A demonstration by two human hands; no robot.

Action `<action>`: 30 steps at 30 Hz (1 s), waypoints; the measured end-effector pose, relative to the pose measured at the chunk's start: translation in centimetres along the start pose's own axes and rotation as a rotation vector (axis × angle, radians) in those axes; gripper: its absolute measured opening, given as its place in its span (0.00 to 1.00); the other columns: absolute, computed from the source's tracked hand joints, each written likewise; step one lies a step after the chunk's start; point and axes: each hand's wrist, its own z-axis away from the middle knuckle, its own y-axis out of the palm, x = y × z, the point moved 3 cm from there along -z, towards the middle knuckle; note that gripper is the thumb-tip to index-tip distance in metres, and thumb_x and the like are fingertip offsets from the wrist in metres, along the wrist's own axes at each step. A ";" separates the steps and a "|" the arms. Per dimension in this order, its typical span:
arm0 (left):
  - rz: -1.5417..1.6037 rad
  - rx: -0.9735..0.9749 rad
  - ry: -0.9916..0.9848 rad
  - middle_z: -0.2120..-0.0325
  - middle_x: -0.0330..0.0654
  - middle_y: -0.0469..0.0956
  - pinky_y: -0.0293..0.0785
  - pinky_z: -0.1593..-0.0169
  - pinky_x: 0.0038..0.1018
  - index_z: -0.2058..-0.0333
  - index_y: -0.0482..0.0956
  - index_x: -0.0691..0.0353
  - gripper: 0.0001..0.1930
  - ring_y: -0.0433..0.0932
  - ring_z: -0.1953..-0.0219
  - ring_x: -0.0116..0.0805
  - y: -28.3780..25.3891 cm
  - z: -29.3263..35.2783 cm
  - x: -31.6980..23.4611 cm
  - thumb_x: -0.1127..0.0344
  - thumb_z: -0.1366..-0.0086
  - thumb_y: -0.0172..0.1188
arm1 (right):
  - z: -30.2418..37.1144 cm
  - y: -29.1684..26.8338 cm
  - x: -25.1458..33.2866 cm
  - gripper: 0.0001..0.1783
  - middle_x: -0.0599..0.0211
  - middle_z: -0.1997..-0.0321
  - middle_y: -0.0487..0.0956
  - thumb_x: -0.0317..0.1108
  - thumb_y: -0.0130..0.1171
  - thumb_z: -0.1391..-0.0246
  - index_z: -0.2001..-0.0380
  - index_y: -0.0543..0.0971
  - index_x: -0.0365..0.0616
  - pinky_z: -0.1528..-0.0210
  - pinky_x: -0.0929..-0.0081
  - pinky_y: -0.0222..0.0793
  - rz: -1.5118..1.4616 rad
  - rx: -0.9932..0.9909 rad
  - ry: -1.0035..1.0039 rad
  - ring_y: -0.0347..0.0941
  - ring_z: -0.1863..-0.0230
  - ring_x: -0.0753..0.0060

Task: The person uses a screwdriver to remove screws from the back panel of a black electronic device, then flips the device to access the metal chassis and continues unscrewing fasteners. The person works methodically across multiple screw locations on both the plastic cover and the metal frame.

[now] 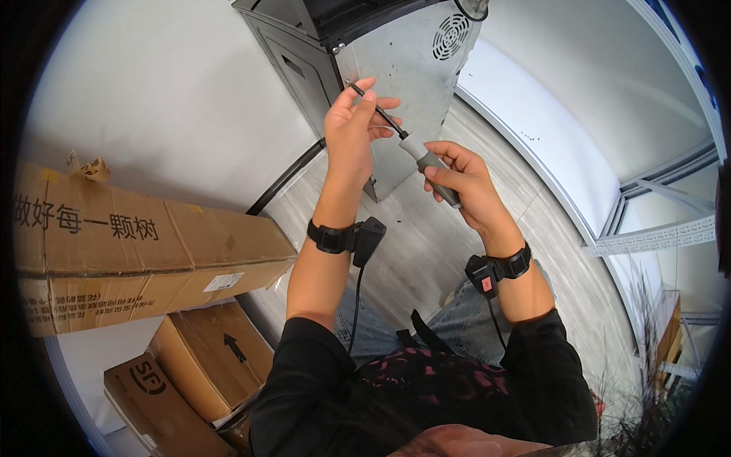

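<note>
A screwdriver (428, 161) with a grey handle and a dark shaft slants across the space in front of me, its tip up and to the left. My right hand (468, 183) is closed around the handle, thumb pressed on top. Near the tip, the thumb and index finger of my left hand (354, 129) pinch the shaft, while its other fingers stay spread. Whether a screw sits at the tip is too small to tell. Just beyond both hands stands a metal cabinet (407, 72) with a grey side panel and round vent holes; the left fingertips appear close to its edge.
A long cardboard box (171, 228) stands at left, with a crumpled brown scrap (93, 169) on it. Smaller cardboard boxes (221, 343) lie below. White panels and a metal frame (647, 194) line the right. Black straps with cabled modules circle both wrists.
</note>
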 end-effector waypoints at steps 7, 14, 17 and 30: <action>0.013 -0.010 0.004 0.68 0.44 0.80 0.73 0.71 0.19 0.51 0.70 0.63 0.16 0.79 0.74 0.28 0.0 0.1 -0.1 0.62 0.33 0.51 | 0.2 0.1 0.2 0.18 0.69 0.66 0.76 0.26 0.57 0.49 0.53 0.73 0.35 0.75 0.84 0.63 -0.054 0.014 0.010 0.71 0.72 0.82; 0.017 -0.008 0.000 0.69 0.43 0.80 0.73 0.71 0.19 0.51 0.70 0.63 0.16 0.79 0.75 0.27 0.0 0.2 -0.2 0.61 0.34 0.52 | 0.1 0.0 0.1 0.17 0.65 0.66 0.78 0.27 0.56 0.48 0.54 0.73 0.36 0.78 0.85 0.64 -0.066 0.023 0.013 0.73 0.74 0.81; 0.021 -0.005 -0.001 0.70 0.43 0.80 0.73 0.71 0.19 0.51 0.70 0.63 0.16 0.78 0.75 0.27 0.0 0.1 -0.1 0.61 0.34 0.52 | 0.1 0.0 0.2 0.18 0.65 0.67 0.78 0.28 0.55 0.48 0.53 0.73 0.35 0.78 0.85 0.65 -0.064 0.026 0.013 0.73 0.75 0.80; 0.027 -0.024 -0.008 0.72 0.42 0.80 0.72 0.73 0.19 0.52 0.71 0.63 0.16 0.78 0.76 0.27 -0.1 0.0 0.0 0.61 0.34 0.53 | 0.5 0.7 0.8 0.21 0.54 0.67 0.78 0.32 0.47 0.43 0.49 0.69 0.32 0.85 0.83 0.67 -0.171 0.041 0.061 0.75 0.78 0.72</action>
